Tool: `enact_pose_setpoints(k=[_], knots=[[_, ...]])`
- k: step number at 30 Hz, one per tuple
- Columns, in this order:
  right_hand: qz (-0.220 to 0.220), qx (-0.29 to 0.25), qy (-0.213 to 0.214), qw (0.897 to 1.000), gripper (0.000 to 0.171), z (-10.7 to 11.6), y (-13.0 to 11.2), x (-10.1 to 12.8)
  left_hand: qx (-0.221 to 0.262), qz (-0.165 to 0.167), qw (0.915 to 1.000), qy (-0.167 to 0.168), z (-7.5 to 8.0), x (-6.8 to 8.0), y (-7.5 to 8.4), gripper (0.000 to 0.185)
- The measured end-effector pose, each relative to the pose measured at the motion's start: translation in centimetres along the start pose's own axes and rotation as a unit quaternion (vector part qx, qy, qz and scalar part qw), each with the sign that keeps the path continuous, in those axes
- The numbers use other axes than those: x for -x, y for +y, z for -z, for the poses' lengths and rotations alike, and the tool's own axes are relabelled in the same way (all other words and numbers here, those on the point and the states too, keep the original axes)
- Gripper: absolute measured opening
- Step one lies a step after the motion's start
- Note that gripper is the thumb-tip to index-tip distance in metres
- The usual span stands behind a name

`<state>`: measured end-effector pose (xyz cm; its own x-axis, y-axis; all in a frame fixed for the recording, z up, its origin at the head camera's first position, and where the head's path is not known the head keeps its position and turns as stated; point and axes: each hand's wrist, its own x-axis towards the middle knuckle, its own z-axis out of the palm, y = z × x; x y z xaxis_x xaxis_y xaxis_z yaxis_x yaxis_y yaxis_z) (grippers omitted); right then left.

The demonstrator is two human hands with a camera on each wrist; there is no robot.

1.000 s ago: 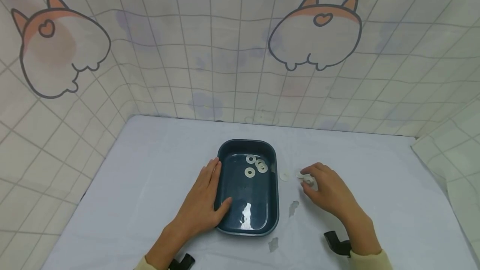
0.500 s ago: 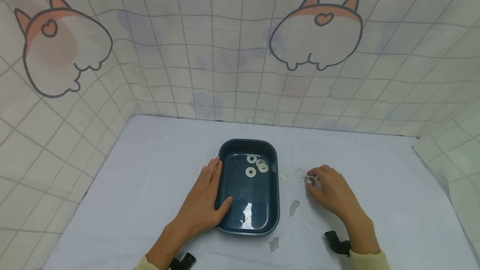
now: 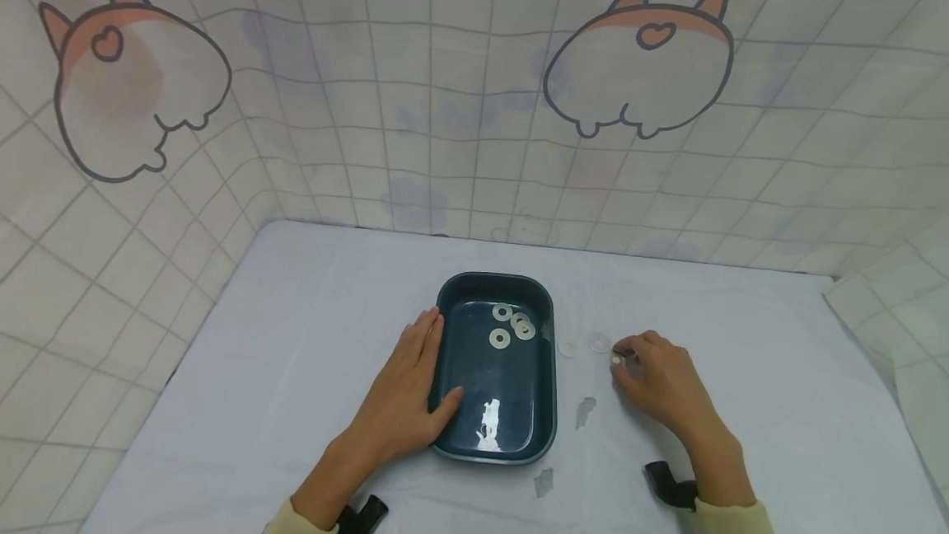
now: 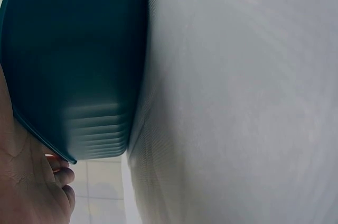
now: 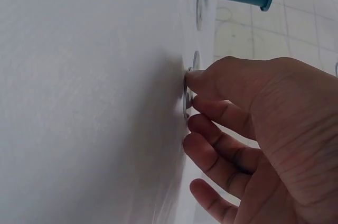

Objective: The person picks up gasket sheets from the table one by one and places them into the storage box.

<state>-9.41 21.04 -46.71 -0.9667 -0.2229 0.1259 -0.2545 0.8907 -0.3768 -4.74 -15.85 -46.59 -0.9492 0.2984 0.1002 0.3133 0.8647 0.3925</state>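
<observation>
While the white cloth-covered table [image 3: 296, 369] fills most of my head view, I see the dark teal tray [image 3: 495, 435] at its middle, with three washers lying at its far end. My left hand [image 3: 404, 402] lies flat against the tray's left wall, fingers straight, thumb touching the near rim. My right hand [image 3: 656, 381] is to the tray's right, its curled fingertips [image 5: 193, 78] pressing down on a small washer [image 3: 617, 358] flat on the cloth; I cannot tell whether it is pinched. Two more loose washers [image 3: 568, 346] lie on the cloth between that hand and the tray, near each other.
</observation>
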Motion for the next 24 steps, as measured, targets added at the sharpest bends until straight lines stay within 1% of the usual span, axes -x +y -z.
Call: enact_pose_setpoints(k=[7, 10, 14, 21, 24], knots=[[-0.003, 0.011, 0.000, 1.000, 0.023, 0.0, -0.3, -0.1, -0.004, 0.002, 1.0000, 0.002, 0.1, 0.1, 0.1, 0.096], [-0.011, 0.024, -0.007, 1.000, 0.023, 0.0, -0.3, -0.1, -0.005, -0.002, 0.9999, 0.012, 0.0, 0.1, 0.2, 0.096], [-0.032, 0.042, -0.020, 0.998, 0.025, 0.0, -0.4, -0.1, -0.012, -0.011, 0.9995, 0.027, 0.0, 0.1, 0.2, 0.096], [-0.055, 0.073, -0.014, 0.996, 0.024, 0.1, -1.5, 0.1, -0.002, -0.008, 0.9999, 0.014, 0.1, -0.1, 0.3, 0.097], [-0.062, 0.073, -0.013, 0.995, 0.024, 0.2, -1.9, 0.2, -0.006, -0.011, 0.9997, 0.019, 0.0, -0.2, 0.3, 0.097]])
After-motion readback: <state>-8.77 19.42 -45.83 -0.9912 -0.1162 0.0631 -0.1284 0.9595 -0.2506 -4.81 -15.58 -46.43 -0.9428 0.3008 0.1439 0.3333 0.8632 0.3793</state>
